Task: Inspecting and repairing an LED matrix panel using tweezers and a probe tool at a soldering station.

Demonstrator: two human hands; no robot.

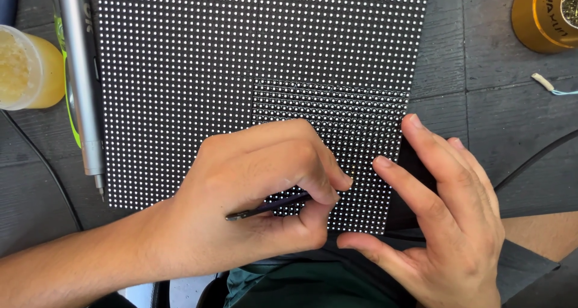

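A black panel (241, 55) covered with a dense grid of small white dots lies flat on a dark wooden table. A smaller dotted panel section (355, 115) sits at its lower right. My left hand (259, 187) grips thin dark tweezers (265, 207) in a pinch, the tips hidden under my fingers on the small section. My right hand (445, 218) rests on that section's right edge, fingers spread and flat, holding nothing.
A grey pen-shaped tool with a green stripe (81, 73) lies left of the panel, next to a yellow plastic jar (30, 67). A gold round tin (542, 16) stands at top right. Black cables (530, 160) cross the table.
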